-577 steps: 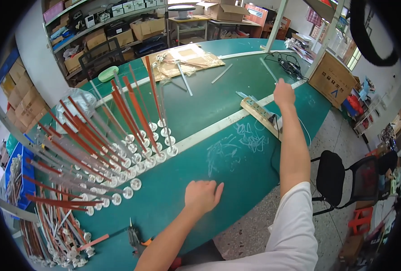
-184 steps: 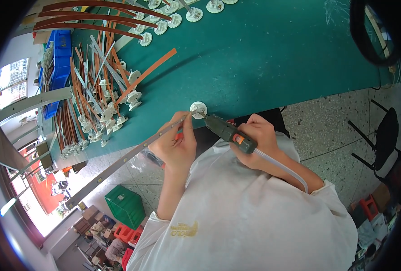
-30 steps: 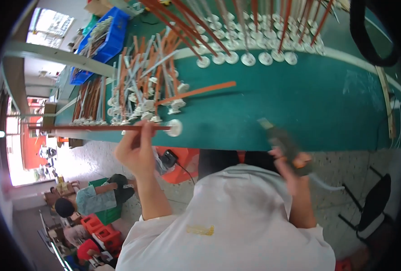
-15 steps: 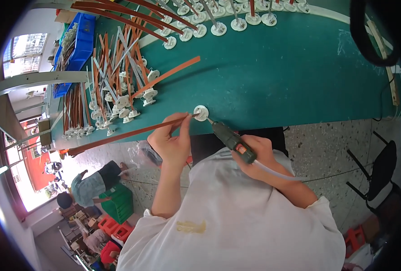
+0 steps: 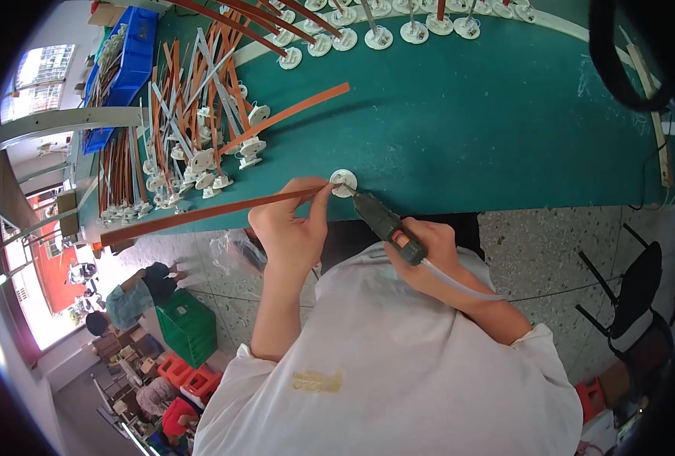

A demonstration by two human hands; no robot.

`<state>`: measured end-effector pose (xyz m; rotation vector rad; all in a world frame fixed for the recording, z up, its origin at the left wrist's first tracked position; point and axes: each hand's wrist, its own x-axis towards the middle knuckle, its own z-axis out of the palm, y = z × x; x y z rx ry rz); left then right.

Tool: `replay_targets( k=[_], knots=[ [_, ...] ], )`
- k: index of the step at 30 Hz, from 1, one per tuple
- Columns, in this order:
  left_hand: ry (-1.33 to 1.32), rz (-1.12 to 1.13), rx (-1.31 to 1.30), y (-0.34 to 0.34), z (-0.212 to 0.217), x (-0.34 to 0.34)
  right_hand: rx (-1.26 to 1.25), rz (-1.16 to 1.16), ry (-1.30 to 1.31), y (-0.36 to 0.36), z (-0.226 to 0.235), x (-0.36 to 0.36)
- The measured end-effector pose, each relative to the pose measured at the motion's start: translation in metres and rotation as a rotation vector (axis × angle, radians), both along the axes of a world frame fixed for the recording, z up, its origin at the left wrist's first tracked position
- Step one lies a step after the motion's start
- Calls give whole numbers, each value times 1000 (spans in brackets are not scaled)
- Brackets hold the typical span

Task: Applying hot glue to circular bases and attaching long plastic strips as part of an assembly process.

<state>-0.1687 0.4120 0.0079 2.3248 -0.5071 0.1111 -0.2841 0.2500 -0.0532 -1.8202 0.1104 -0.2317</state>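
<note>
My left hand (image 5: pixel 286 226) pinches a long brown flat strip (image 5: pixel 208 211) close to its right end. That end meets a white round disc (image 5: pixel 343 177) near the table's front edge. Wrapped in my right hand (image 5: pixel 436 254) is a dark green glue gun (image 5: pixel 383 222), a translucent glue stick (image 5: pixel 459 284) trailing from its back over my wrist. The gun's nozzle points at the disc, right beside the strip's end. Whether glue is coming out is too small to tell.
On the green table (image 5: pixel 459 129), a pile of brown and grey strips with white bases (image 5: pixel 203 159) lies left. More discs with strips (image 5: pixel 379 38) stand along the back. A blue crate (image 5: pixel 128 57) is far left, a black chair (image 5: pixel 630 285) right. A person (image 5: pixel 132 296) stands by a green bin (image 5: pixel 188 327).
The nozzle has come slightly up and left, closer over the disc and strip end. The strip's far end has shifted a little left. Both hands keep their hold.
</note>
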Motion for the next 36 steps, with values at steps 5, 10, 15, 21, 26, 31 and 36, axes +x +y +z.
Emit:
replay_targets(
  k=[5,10,15,21,26,31,36],
  knots=[
    [9,3,6,0,0,1,17,-4,-1,2,0,-3],
    [35,16,7,-3,3,1,14,0,-22,4,-2,-2],
    [-43,-29,-2,-2,-1,4,8,6,-2,5,1,-2],
    [-30,-29,-8,-3,-2,3,-11,6,0,5,0,-5],
    [-11,-47,11,-3,2,4,-2,-9,10,5,2,-4],
    [1,-58,10,-1,4,10,3,-20,8,7,5,1],
    [-115,-111,99,14,8,4,-79,71,-67,4,6,3]
  ],
)
